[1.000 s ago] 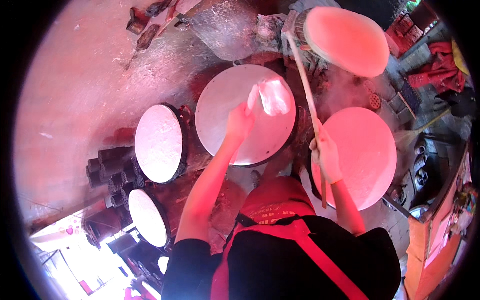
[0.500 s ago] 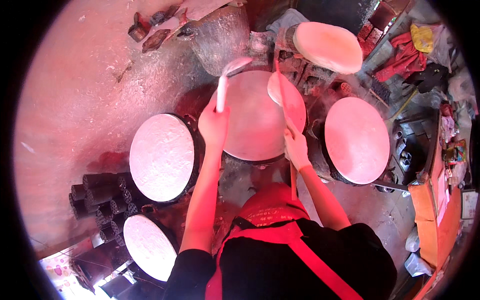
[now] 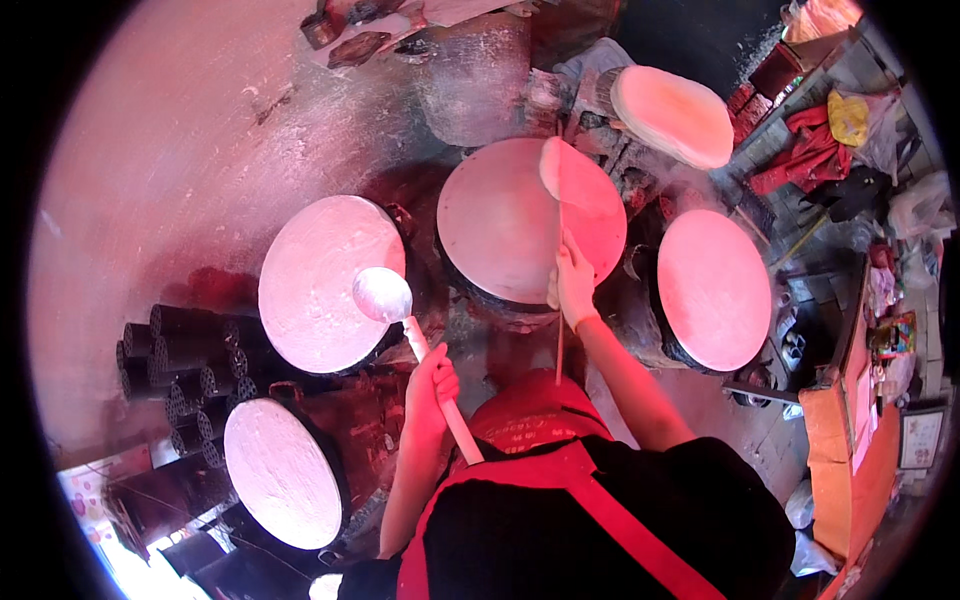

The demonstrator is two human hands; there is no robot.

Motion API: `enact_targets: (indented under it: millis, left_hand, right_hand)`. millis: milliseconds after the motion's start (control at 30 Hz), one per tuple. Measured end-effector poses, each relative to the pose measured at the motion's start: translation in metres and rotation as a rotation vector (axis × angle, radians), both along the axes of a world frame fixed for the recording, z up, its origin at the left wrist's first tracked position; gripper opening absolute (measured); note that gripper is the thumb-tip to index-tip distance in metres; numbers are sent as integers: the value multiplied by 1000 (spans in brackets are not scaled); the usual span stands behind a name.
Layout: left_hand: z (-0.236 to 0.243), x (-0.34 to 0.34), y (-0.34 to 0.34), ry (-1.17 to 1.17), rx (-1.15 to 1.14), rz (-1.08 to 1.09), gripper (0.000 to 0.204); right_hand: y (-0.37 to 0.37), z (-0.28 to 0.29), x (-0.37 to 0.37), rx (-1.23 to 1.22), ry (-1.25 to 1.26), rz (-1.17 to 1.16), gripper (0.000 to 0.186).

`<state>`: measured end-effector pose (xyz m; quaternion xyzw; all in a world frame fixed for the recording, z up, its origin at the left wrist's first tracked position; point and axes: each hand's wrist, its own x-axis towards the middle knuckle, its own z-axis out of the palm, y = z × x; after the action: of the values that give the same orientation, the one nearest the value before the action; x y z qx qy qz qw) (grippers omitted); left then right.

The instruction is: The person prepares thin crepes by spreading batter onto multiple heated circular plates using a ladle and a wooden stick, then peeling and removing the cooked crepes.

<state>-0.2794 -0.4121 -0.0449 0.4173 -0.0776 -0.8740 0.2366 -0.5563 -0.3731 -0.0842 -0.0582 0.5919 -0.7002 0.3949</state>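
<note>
My left hand (image 3: 430, 388) is closed around the pale handle of a ladle (image 3: 382, 295). The ladle's round metal bowl is over the edge of the left griddle, which bears a pale, thin flatbread (image 3: 318, 270). My right hand (image 3: 573, 282) grips a long thin stick (image 3: 560, 355) at the middle griddle (image 3: 500, 220). The stick runs across that round plate. Beside its far end shows a pale patch (image 3: 550, 168); I cannot tell whether it is batter or part of the tool.
Pale flatbreads lie on the right griddle (image 3: 715, 290) and the lower-left griddle (image 3: 285, 475). Beyond the middle griddle is a stack of flatbreads (image 3: 675, 115). Black honeycomb coal briquettes (image 3: 195, 365) are piled at left. An orange-sided counter (image 3: 835, 450) stands at right.
My left hand has drawn back from the middle griddle with the ladle, bringing its bowl over the left griddle. My right hand, still on the stick, has shifted slightly left.
</note>
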Motion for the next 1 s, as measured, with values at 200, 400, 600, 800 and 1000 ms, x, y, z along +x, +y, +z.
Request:
enact_targets:
  millis: [200, 400, 600, 800, 1000]
  left_hand:
    - [-10, -5, 20, -116, 21, 156, 20]
    - [-32, -4, 43, 56, 121, 130, 21]
    - [-6, -41, 77, -282, 0, 194, 24]
    - [-24, -39, 95, -182, 90, 268, 17]
    - [-15, -61, 112, -316, 90, 359, 19]
  right_hand:
    - [38, 46, -39, 49, -99, 441, 42]
    - [77, 16, -66, 129, 80, 123, 38]
    - [23, 28, -77, 196, -23, 510, 35]
    - [63, 35, -129, 165, -25, 789, 40]
    - [19, 8, -186, 221, 127, 665, 35]
